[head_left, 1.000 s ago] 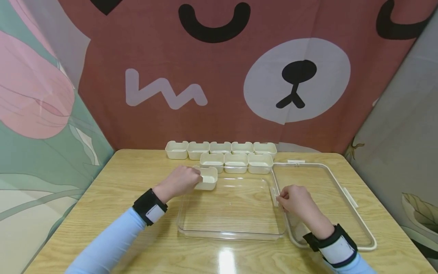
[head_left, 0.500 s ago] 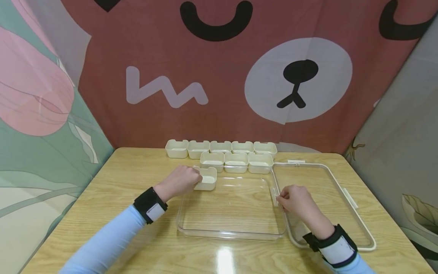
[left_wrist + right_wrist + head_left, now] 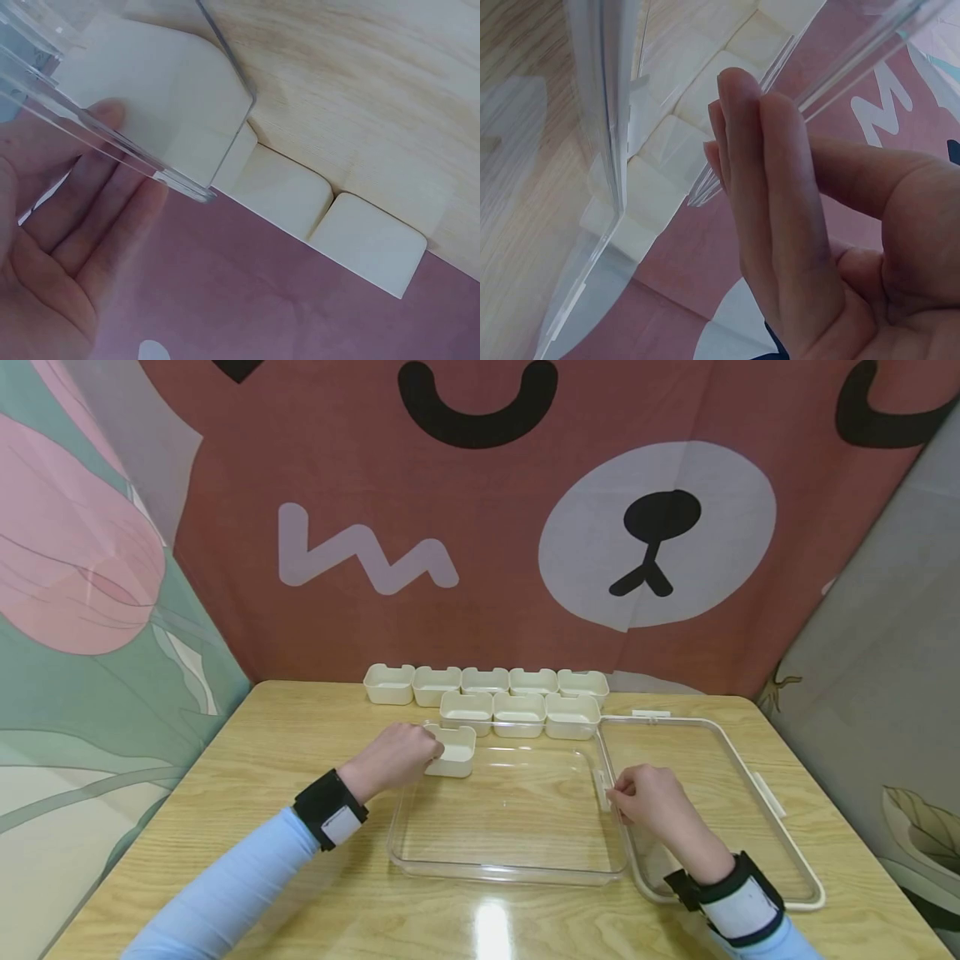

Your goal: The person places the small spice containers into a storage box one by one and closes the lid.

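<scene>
My left hand (image 3: 393, 760) pinches a small cream plastic bin (image 3: 456, 753) by its left side, at the back left corner of a clear plastic box (image 3: 502, 872). Through the clear wall in the left wrist view, the pale underside of the bin (image 3: 169, 90) shows with a fingertip against it. At the opposite side, my right hand (image 3: 652, 802) grips the upper edge of the box's right wall, thumb and fingers on either side of it. In the right wrist view its fingers (image 3: 787, 187) lie close together beside the clear edge.
Two rows of cream bins (image 3: 519, 714) stand at the back of the wooden table (image 3: 247, 760), just behind the box. A clear lid with a white rim (image 3: 802, 906) lies to the right, partly under the right forearm. A printed curtain (image 3: 487, 627) hangs behind.
Both hands, the bin and the box keep nearly the same places. The head view has shifted very slightly.
</scene>
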Demonstrator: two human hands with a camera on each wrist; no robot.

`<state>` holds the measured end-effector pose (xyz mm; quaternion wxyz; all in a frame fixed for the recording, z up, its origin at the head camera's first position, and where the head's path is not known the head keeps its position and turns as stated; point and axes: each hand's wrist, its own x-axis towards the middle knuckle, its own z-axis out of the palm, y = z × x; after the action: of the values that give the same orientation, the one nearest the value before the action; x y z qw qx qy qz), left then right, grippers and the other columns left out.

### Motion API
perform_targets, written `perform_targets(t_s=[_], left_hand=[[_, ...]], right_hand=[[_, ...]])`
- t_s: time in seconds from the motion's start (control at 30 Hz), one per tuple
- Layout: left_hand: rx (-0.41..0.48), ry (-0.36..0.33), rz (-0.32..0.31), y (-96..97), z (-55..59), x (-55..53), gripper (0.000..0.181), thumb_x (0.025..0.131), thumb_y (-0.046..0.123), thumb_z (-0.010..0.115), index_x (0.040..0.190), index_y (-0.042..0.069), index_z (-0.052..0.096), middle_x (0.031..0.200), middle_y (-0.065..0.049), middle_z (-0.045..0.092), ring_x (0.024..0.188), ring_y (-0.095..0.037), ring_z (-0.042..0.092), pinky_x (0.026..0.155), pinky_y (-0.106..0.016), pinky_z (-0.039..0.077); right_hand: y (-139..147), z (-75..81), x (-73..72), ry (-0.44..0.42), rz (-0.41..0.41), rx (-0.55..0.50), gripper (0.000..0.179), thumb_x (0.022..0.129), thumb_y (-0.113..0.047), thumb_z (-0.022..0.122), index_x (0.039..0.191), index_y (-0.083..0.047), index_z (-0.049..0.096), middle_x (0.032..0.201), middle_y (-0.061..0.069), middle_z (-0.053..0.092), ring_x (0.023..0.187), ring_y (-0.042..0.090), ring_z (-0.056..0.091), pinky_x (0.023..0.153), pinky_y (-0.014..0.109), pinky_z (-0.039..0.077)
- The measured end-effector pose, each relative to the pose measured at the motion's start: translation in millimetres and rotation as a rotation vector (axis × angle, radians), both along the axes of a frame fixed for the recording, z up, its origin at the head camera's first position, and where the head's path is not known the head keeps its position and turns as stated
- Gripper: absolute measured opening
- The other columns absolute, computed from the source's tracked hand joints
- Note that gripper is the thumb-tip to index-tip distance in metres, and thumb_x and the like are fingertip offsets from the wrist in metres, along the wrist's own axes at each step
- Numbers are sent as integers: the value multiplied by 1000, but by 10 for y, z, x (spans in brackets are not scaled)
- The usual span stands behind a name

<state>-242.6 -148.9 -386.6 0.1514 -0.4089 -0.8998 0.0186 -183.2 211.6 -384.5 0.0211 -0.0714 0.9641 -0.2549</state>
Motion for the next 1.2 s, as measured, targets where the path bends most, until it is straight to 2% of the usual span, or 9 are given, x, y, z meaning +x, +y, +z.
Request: perform_targets(t_s=[0.3, 0.57, 0.8, 1.2], left_hand=[[9, 33, 1, 6, 0, 35, 20, 79, -4, 63, 68, 11, 66, 56, 4, 53, 49, -5, 39, 44, -21, 34], [38, 99, -49, -3, -31, 29, 18, 75, -6, 65, 66, 10, 64, 56, 2, 53, 49, -5, 42, 41, -20, 34], [-34, 63, -23, 23, 1, 50, 17, 77, -8, 65, 76, 9, 70, 63, -1, 62, 53, -7, 52, 46, -20, 40], [-53, 99, -15, 19, -31, 78, 5, 79, 3, 71, 78, 8, 71, 67, -3, 64, 59, -12, 59, 52, -21, 48]], right_hand=[[10, -8, -7, -30, -15, -6, 14, 85, -11, 67, 74, -2, 65, 61, 1, 62, 53, 10, 56, 49, 25, 44], [14, 15, 8, -29, -8, -5, 14, 85, -11, 66, 75, -3, 65, 63, 1, 63, 54, 10, 56, 49, 26, 44], [18, 26, 14, -31, -5, -1, 14, 86, -12, 66, 75, -3, 65, 63, 1, 64, 54, 10, 57, 49, 26, 44], [13, 18, 6, -26, 0, -13, 14, 86, -12, 66, 74, -4, 65, 60, -1, 62, 53, 10, 55, 49, 26, 43]])
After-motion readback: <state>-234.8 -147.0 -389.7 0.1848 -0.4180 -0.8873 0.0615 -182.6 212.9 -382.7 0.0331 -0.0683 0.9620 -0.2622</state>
